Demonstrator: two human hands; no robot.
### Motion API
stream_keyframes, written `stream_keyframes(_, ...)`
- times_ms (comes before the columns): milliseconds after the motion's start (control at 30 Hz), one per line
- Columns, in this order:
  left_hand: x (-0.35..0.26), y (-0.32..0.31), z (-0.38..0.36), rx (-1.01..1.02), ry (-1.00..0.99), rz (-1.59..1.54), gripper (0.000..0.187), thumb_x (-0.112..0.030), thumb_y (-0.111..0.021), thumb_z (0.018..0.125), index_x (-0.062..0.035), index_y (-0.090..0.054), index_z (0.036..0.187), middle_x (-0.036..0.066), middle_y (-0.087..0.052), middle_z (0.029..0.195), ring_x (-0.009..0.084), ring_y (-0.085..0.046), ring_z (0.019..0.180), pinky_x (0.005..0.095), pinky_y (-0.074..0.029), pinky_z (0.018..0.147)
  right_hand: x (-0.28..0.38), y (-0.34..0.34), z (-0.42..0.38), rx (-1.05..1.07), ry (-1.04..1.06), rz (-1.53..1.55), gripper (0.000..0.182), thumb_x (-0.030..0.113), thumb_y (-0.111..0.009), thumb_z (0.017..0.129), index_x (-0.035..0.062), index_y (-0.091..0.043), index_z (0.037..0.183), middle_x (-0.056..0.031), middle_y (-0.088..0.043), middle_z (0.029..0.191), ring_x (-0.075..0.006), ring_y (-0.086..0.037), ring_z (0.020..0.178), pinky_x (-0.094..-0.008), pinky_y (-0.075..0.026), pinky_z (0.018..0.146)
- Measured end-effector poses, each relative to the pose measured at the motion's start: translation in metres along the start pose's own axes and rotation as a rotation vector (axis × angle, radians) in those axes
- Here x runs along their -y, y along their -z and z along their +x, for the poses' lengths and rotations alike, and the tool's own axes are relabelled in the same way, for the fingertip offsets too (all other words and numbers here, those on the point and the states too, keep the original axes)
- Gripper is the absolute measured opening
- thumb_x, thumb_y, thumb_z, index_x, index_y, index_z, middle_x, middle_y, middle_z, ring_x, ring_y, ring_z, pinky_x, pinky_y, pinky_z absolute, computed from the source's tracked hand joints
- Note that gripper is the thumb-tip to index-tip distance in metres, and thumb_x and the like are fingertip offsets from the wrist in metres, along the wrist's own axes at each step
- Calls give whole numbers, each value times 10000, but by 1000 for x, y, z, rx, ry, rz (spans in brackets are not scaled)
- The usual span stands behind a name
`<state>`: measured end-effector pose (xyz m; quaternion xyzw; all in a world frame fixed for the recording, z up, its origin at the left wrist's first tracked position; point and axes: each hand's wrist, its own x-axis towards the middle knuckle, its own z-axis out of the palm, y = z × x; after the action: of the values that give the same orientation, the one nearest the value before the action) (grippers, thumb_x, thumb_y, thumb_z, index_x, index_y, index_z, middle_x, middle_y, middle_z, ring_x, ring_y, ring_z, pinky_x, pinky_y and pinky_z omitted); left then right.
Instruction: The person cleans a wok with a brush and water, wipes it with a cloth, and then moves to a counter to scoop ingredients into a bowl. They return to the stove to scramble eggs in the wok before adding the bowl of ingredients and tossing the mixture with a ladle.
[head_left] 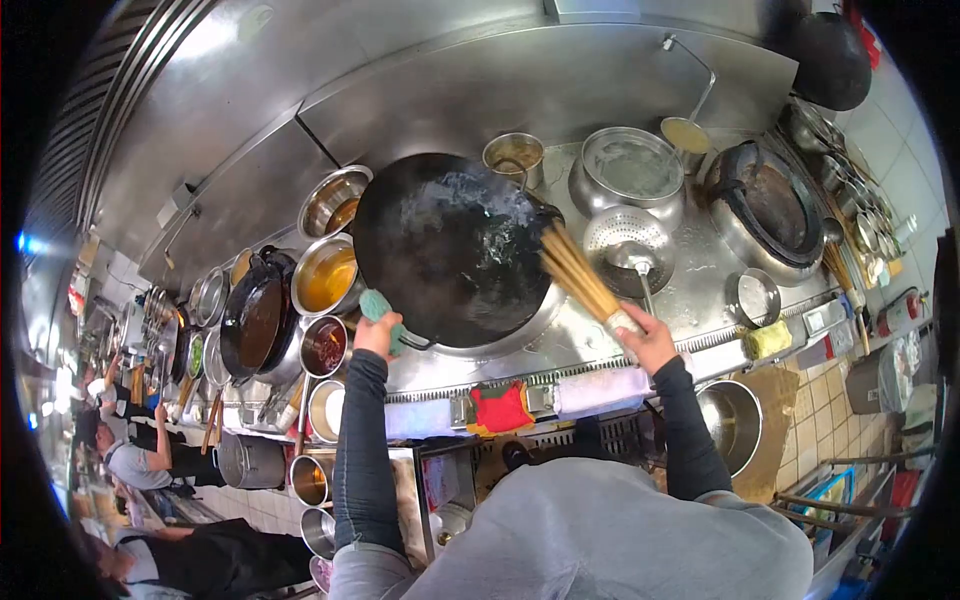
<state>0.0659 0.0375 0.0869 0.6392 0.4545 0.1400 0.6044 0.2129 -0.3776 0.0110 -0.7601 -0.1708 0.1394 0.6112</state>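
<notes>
A large black wok [440, 260] stands tilted over the burner, wet and steaming inside. My left hand [382, 335] is closed round a green cloth [376, 308] at the wok's near-left handle. In my right hand [648, 340] is a bamboo brush [582, 275], its bristles up and to the left, close to the wok's right rim. A perforated skimmer [612, 235] with a ladle [632, 260] on it lies just beyond the brush.
Behind are a pot of cloudy liquid [632, 165] and a smaller pot [513, 155]. Sauce bowls [326, 278] line the left side. Another wok [770, 205] sits at right. Folded cloths [502, 407] lie along the front edge. Several people [140, 455] stand at far left.
</notes>
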Motion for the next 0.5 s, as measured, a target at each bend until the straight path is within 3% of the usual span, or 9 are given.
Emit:
stream_keyframes(33, 2, 6, 12, -2, -141, 53, 373, -199, -655, 658, -6, -548, 959, 99, -592, 844, 243, -572, 771, 373, -467, 681, 8, -8, -1, 54, 33, -41, 530, 190, -678, 782, 23, -485, 1247, -177, -533, 1221, -215, -526, 1101, -294, -390, 954)
stream_keyframes(67, -3, 8, 15, -3, -143, 52, 373, -199, -655, 658, -6, -548, 959, 99, -592, 844, 243, -572, 771, 373, -467, 681, 11, -18, 1, 87, 56, -140, 534, 220, -670, 786, 38, -482, 1252, -177, -539, 1212, -234, -525, 1112, -310, -390, 962)
stream_keyframes(133, -15, 9, 19, -98, -524, 295, 402, -163, -653, 639, 16, -552, 985, 138, -607, 893, 244, -589, 824, 338, -461, 744, 30, -40, 4, 151, 95, -275, 529, 269, -652, 792, 81, -486, 1258, -180, -554, 1186, -269, -542, 1093, -329, -414, 940)
stream_keyframes(167, -20, 7, 16, -204, -619, 376, 421, -133, -646, 633, 19, -535, 1009, 163, -605, 901, 273, -595, 827, 340, -457, 768, 33, -53, 8, 155, 110, -296, 514, 281, -643, 792, 103, -497, 1252, -183, -555, 1180, -288, -547, 1080, -334, -427, 921)
stream_keyframes(233, -29, 5, 7, -181, -698, 374, 441, -129, -644, 635, 21, -519, 1031, 168, -602, 906, 283, -594, 827, 336, -457, 771, 27, -81, 16, 131, 213, -351, 513, 293, -618, 789, 151, -484, 1263, -183, -557, 1158, -341, -570, 1002, -362, -462, 856)
stream_keyframes(400, -46, 14, -33, -227, -916, 497, 496, -96, -629, 645, 0, -469, 1104, 168, -593, 908, 283, -594, 828, 332, -457, 773, 18, -132, 20, -55, 332, -559, 525, 264, -591, 798, 165, -427, 1287, -166, -546, 1150, -358, -597, 864, -416, -485, 774)
stream_keyframes(500, -45, 38, -39, -30, -920, 527, 502, -49, -609, 653, -42, -450, 1128, 163, -583, 891, 264, -596, 824, 329, -460, 757, 13, -139, 4, -11, 290, -628, 501, 264, -582, 799, 177, -437, 1270, -155, -529, 1158, -353, -613, 785, -421, -507, 692)
